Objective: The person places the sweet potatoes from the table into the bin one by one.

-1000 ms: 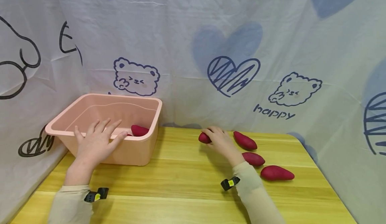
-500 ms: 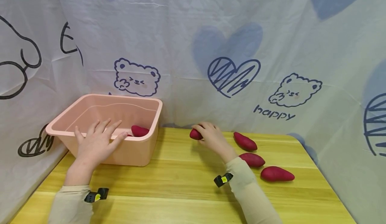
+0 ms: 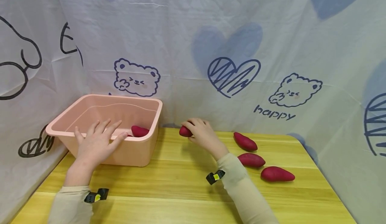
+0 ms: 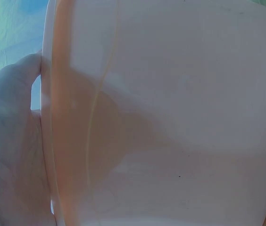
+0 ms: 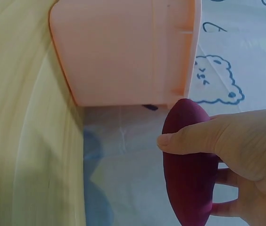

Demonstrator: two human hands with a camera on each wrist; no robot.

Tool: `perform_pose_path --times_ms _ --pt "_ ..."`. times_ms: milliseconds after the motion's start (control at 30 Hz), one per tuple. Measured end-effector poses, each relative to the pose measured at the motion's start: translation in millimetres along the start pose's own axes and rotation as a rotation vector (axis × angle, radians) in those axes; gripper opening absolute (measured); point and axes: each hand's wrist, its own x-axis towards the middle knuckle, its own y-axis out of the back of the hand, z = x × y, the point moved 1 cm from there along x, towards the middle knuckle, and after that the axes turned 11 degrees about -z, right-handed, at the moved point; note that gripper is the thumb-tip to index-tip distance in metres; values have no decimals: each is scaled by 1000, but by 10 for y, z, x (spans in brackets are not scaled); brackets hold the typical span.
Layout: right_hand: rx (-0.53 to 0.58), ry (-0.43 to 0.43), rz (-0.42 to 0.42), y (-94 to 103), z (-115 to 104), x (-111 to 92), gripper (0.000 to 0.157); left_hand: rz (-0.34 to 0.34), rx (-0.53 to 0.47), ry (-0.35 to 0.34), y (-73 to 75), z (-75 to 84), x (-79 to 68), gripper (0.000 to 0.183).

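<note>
In the head view my right hand (image 3: pixel 202 133) grips a dark red sweet potato (image 3: pixel 185 131) above the table, right of the pink plastic basin (image 3: pixel 132 150). The right wrist view shows the thumb across this sweet potato (image 5: pixel 189 165), fingers behind it. My left hand (image 3: pixel 94 143) rests on the basin's near rim, fingers spread and fairly straight; the left wrist view has the hand (image 4: pixel 10 122) beside the rim and outer wall (image 4: pixel 180 117). Inside the basin lies a sweet potato (image 3: pixel 139 131), with a sliver of red beside it; the rest is hidden.
Three sweet potatoes lie at the right of the wooden table (image 3: pixel 169 190): one at the back (image 3: pixel 245 141), one in the middle (image 3: pixel 252 160), partly behind the right sleeve, and one nearer the front (image 3: pixel 277 174). A printed curtain (image 3: pixel 187 50) hangs behind the table and at its sides.
My right hand has moved left and slightly up with the sweet potato, closer to the basin. The left hand and basin have stayed in place.
</note>
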Motion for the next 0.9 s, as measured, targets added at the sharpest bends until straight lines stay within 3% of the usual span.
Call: perform_pose_path --times_ms 300,900 --pt "-31 33 -6 63 -146 113 52 0 2 -1 -3 -10 9 69" --pt "-96 85 80 169 -313 299 47 13 -3 -2 -6 -11 -1 70"
